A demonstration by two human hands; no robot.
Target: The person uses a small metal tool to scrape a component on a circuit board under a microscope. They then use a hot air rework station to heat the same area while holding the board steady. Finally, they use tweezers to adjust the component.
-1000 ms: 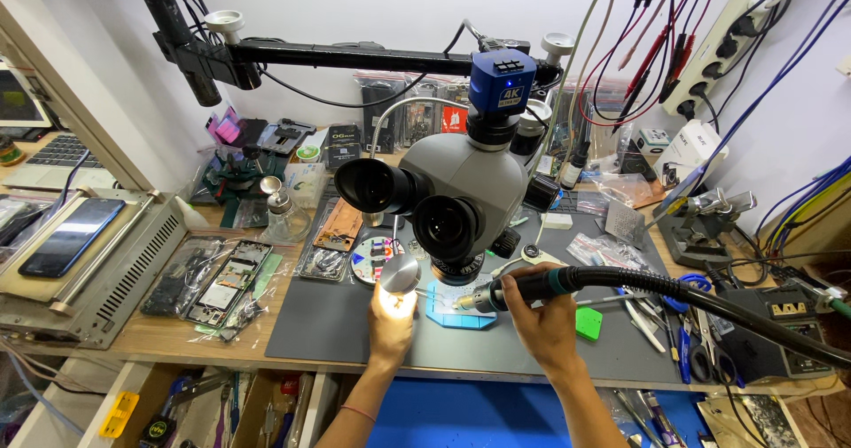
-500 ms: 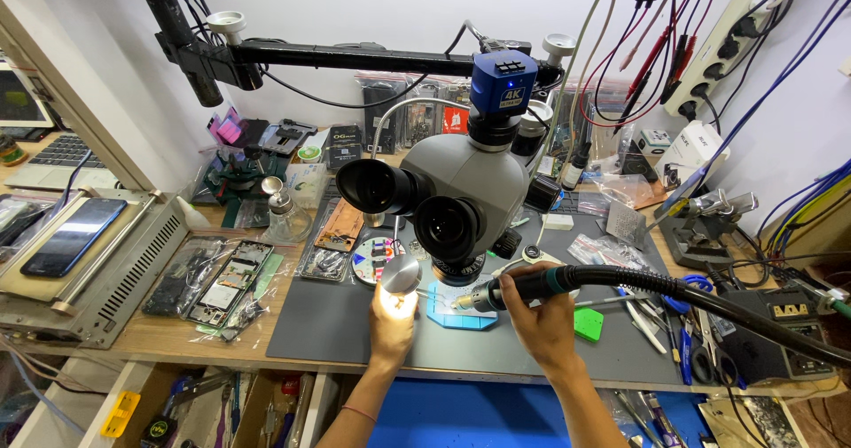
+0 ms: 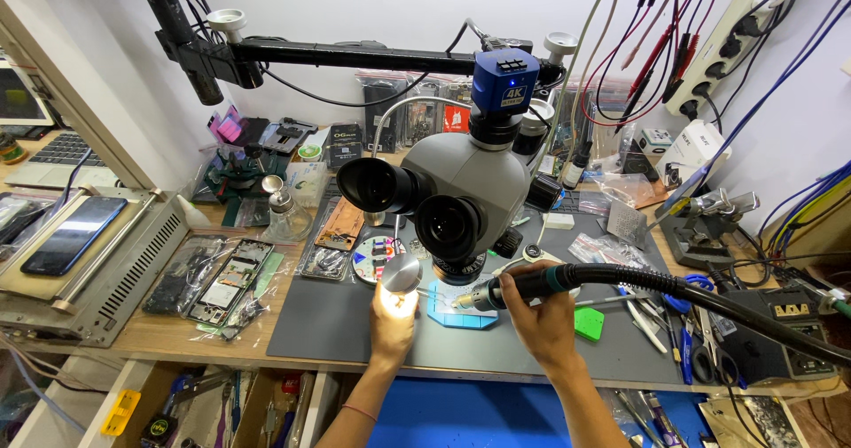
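We see the right hand gripping the black hot-air wand, lying sideways, nozzle pointing left at the blue holder; left hand pinches tweezers.

Along the wall behind your microscope hang clear packets, one with a red card. To your far left a dark phone screen lies flat on the grey box — beyond it, a lit laptop screen. Clear bags rest right of the mat.
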